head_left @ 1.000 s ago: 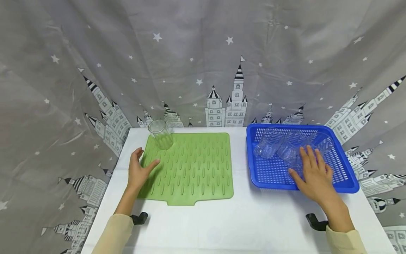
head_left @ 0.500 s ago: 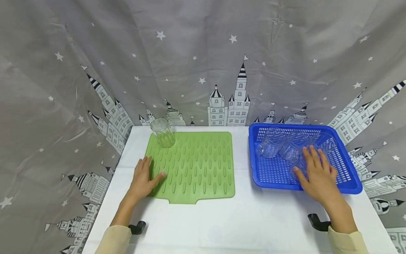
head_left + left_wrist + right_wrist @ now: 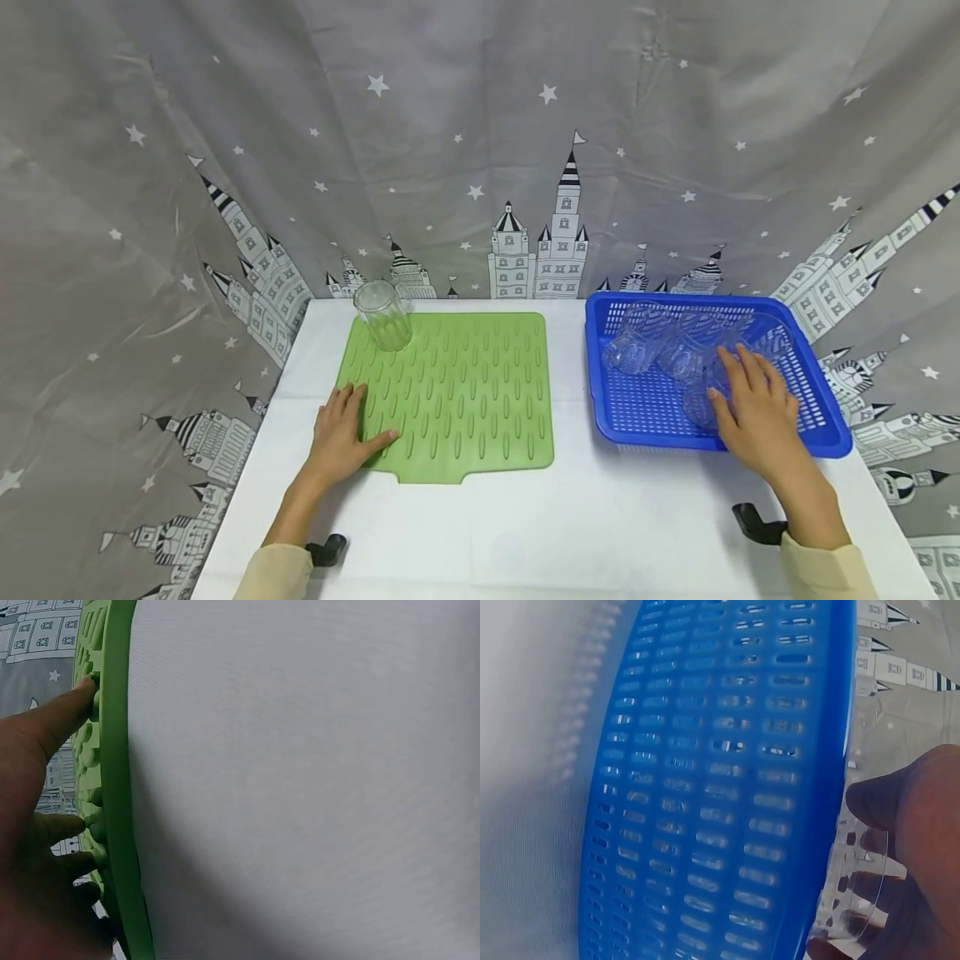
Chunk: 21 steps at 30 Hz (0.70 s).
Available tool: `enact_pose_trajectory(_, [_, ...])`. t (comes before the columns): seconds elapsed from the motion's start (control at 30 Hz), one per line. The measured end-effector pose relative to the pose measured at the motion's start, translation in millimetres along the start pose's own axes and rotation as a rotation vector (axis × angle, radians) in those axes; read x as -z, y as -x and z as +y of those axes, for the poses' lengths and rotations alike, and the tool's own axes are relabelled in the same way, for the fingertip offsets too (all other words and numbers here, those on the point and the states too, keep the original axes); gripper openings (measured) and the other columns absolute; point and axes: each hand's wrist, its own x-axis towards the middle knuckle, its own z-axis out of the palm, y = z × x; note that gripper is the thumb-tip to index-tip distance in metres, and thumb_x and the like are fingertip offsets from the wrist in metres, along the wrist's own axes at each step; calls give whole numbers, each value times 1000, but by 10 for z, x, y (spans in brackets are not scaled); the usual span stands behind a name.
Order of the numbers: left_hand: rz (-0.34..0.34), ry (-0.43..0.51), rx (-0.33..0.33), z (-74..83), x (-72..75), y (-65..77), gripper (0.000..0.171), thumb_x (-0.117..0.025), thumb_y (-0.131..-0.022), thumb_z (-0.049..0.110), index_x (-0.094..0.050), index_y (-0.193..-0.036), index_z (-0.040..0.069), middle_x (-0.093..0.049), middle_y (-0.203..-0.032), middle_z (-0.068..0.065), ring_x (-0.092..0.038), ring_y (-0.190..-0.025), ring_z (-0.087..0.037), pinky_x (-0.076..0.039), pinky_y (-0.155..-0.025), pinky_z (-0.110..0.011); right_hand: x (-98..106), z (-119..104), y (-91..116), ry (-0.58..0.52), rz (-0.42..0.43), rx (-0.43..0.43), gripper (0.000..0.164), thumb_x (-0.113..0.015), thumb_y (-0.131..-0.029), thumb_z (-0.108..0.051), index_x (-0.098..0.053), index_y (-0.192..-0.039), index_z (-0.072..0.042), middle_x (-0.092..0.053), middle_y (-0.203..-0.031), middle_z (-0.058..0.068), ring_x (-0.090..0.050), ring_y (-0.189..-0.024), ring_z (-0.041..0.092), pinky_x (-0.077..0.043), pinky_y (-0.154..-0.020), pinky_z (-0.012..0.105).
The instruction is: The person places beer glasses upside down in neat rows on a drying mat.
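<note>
In the head view, my left hand (image 3: pixel 339 437) lies with spread fingers over the left edge of a green drying mat (image 3: pixel 465 400). The left wrist view has its fingertips touching the ribbed top of the mat. A clear glass mug (image 3: pixel 387 321) stands upright at the mat's far left corner. My right hand (image 3: pixel 761 421) reaches into a blue plastic basket (image 3: pixel 637 433); its thumb and fingers are around a clear glass (image 3: pixel 870 892), partly hidden by the hand. Several more clear glasses (image 3: pixel 633 350) lie along the basket's far side.
A white tabletop (image 3: pixel 570 525) spreads under the mat and basket. Behind it hangs a grey curtain (image 3: pixel 450 125) printed with castles and stars. The basket's slotted wall (image 3: pixel 705 787) stands between the right wrist camera and the glasses.
My left hand has come down and right onto the mat's left edge. In the basket, my right thumb has moved in toward the fingers, uncovering part of a glass. The mug on the mat stays put.
</note>
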Motion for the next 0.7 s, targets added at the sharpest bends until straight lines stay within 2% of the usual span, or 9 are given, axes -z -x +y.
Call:
enact_pose_trajectory(0.17, [3,11,-4,-25,-8,0,112,-82,-90,54,-25,-167,-3,-19,-174,-36,-8,-163,-61,-7,-131,-78,24,51,-13,-41,-4,1,63,-55,-110,-19,-31,-168,-9,-22,-171,37,-21,-148,71,-18,-108,91])
enact_pose_trajectory(0.37, [16,42,-8,-25,-13,-5,115,-85,-86,55,-27,-168,-1,-19,-174,-35,-8,-163,-59,-9,-130,-79,46,101,-25,-52,24,23,65,-64,-106,-18,-38,-165,-12,-25,-166,43,-27,-141,76,-18,-111,90])
enact_pose_trajectory(0.63, [84,69,-52,-86,-70,17,120,-88,-78,59,-32,-165,-1,-25,-170,-38,-15,-159,-63,-16,-124,-84,48,91,-11,-50,56,43,66,-71,-102,-18,-45,-163,-14,-36,-158,43,-34,-136,71,-25,-107,85])
enact_pose_trajectory(0.7, [80,72,-47,-85,-68,14,119,-89,-78,57,-32,-165,-2,-25,-170,-38,-14,-159,-63,-15,-124,-83,47,92,-9,-54,65,49,67,-72,-101,-18,-45,-163,-13,-37,-157,43,-34,-136,70,-25,-107,84])
